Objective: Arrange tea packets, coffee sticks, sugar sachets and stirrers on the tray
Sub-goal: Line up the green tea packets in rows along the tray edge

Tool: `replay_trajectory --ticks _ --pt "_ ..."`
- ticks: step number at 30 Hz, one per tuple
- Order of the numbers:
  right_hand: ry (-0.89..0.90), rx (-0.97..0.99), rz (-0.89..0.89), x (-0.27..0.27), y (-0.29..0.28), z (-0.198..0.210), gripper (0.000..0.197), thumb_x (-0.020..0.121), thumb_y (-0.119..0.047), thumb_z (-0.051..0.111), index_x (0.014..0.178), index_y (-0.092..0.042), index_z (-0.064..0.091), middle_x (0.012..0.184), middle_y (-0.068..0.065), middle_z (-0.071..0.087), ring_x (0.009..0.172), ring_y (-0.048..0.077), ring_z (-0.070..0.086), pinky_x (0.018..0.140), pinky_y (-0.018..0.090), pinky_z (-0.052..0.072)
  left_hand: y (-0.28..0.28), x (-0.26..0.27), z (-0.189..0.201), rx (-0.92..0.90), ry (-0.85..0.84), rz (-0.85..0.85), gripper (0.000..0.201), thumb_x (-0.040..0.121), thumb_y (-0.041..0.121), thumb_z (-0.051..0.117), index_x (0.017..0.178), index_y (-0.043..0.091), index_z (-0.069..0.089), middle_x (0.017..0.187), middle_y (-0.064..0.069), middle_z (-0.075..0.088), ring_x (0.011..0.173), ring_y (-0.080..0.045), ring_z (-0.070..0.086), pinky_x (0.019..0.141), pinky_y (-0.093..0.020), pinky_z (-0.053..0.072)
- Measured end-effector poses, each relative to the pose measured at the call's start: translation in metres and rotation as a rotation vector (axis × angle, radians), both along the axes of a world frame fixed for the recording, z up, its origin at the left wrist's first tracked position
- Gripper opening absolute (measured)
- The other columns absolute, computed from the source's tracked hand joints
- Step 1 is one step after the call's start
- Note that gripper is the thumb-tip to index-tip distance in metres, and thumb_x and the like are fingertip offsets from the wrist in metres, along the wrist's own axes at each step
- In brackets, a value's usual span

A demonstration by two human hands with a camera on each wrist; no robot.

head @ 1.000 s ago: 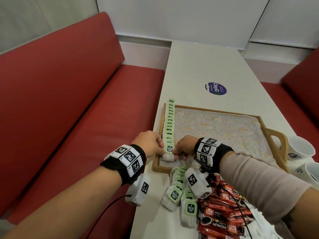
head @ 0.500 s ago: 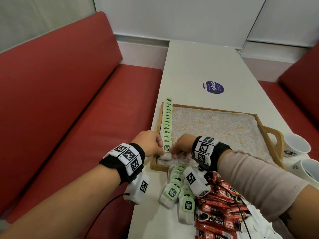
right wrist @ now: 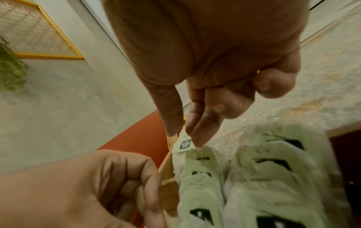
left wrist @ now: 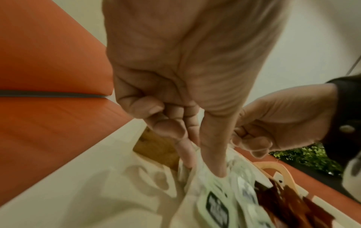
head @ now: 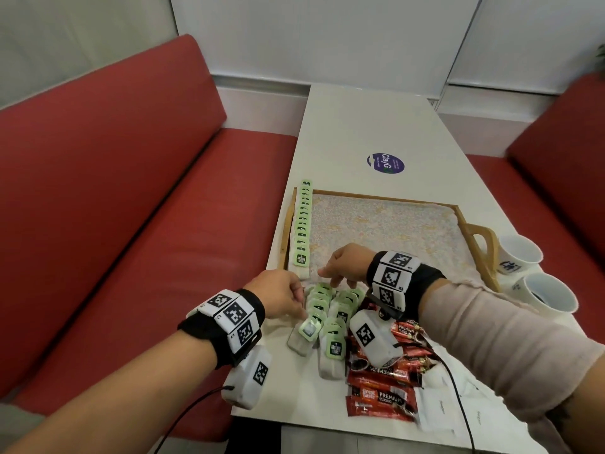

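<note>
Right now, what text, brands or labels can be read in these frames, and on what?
"ClayG": round purple sticker on the table; its small print is unreadable.
"Great Taste PREMIUM CLASSIC": red coffee sticks.
"McCoy teas", roughly: green tea packet tags, too small to be sure.
Paper cups: dark mark, unreadable.
Wristband codes: patterns only.

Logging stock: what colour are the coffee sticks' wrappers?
Red, with white lettering, on the coffee sticks; clearest in the head view.

Long white table between red benches. Directly on it: wooden tray, loose tea packets, red coffee sticks, two paper cups, round purple sticker, white sachets near the front edge.
</note>
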State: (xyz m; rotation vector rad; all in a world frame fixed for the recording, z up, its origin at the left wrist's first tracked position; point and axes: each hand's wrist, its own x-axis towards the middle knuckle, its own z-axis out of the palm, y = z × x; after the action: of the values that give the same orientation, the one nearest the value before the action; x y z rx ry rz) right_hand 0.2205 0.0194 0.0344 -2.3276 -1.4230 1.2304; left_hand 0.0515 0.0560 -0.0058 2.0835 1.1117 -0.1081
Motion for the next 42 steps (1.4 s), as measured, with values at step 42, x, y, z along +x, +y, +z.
replay_trajectory --ticks 42 --pt "-0.073 0.020 0.052 -0.023 0.039 -0.022 0.015 0.083 -0.018 0.071 0.093 -0.009 0.063 0.082 0.005 0.067 0.048 0.010 0.054 0.051 0.021 0.044 0.036 0.015 0.007 0.241 0.080 0.199 0.025 0.077 0.033 0.072 0.090 0.029 0.051 0.095 0.005 0.066 0.089 -0.018 0.061 0.070 -0.029 0.044"
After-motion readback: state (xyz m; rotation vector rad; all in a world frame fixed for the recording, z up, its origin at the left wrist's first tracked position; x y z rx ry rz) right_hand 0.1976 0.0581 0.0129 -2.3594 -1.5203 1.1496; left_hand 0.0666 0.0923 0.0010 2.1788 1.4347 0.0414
